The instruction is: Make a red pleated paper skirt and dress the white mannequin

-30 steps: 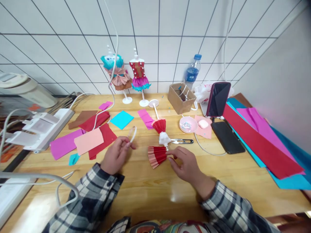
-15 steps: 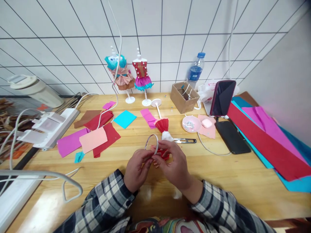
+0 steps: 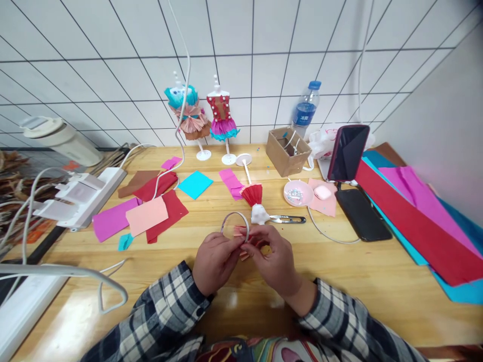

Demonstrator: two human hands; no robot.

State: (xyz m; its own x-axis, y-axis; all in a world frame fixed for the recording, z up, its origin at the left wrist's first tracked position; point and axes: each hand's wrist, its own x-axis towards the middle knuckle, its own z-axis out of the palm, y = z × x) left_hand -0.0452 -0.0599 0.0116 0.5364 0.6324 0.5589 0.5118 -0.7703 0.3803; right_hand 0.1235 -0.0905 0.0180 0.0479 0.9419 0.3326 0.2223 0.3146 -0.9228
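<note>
A narrow pale ring, like a roll of tape [image 3: 247, 229], stands upright between my hands. My left hand [image 3: 219, 259] is closed, its thumb and fingertips pinching the ring's lower edge. Thumb and index finger of my right hand [image 3: 275, 261] meet at the same spot, and the other fingers curl around pleated red and pink paper [image 3: 238, 231], mostly hidden by the hand. Just beyond lies a small white dress form [image 3: 259, 215] on its side, wearing a pleated red paper skirt [image 3: 252, 195]. Silver thread snips [image 3: 289, 219] lie beside it.
Two dressed mannequins [image 3: 222, 113] stand by the tiled wall. Paper pieces [image 3: 146, 216] lie left, long sheets [image 3: 418, 221] right. A pink bead dish [image 3: 298, 201], cardboard box [image 3: 285, 161], phones [image 3: 364, 215] and water bottle [image 3: 305, 113] are right; a power strip [image 3: 98, 186] is left.
The ring has turned to show a wider opening. My left thumb has shifted right along its lower edge, and my right fingers have curled in slightly over the pleated paper.
</note>
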